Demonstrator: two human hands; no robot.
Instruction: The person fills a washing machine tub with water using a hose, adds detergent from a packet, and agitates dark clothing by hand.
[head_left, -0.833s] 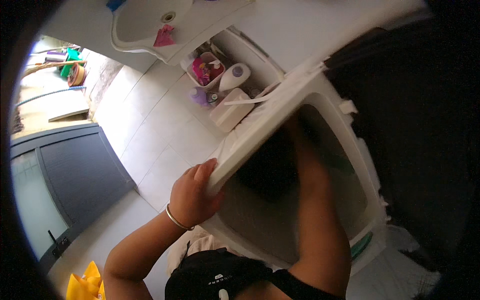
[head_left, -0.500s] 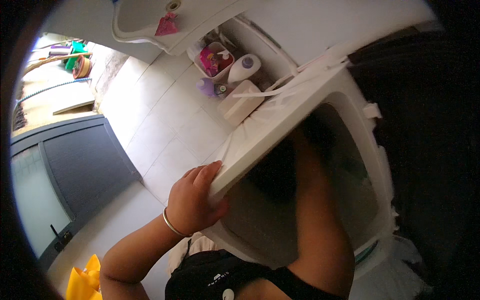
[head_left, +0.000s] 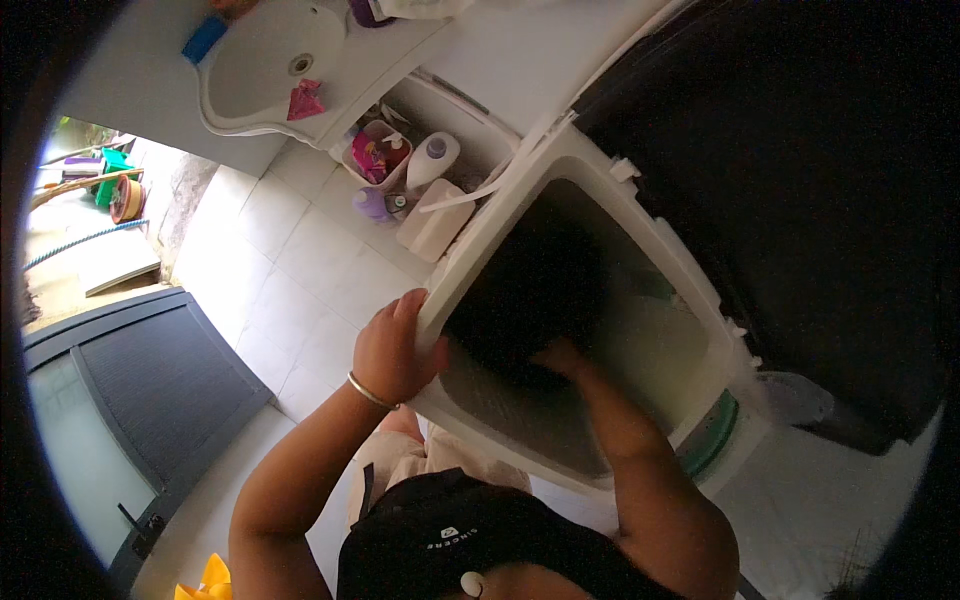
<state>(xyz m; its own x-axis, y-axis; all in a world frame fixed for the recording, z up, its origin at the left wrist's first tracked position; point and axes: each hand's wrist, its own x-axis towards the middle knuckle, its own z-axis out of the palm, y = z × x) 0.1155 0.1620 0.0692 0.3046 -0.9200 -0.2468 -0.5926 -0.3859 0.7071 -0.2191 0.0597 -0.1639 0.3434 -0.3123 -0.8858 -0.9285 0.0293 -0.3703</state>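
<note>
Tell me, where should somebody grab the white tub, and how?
Probably by the rim, coming from the left, where the left hand is, at the near corner. The rim is a long, narrow edge, so fingers could hook over it. The right side looks harder, since a big dark panel runs along it.

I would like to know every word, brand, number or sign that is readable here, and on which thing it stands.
Black top: one short line of white letters below a small white emblem; I do not copy printed words.
Pink packet: any print is too small to read.
White bottle: none readable.
White rim gripped by the left hand: none seen.
</note>
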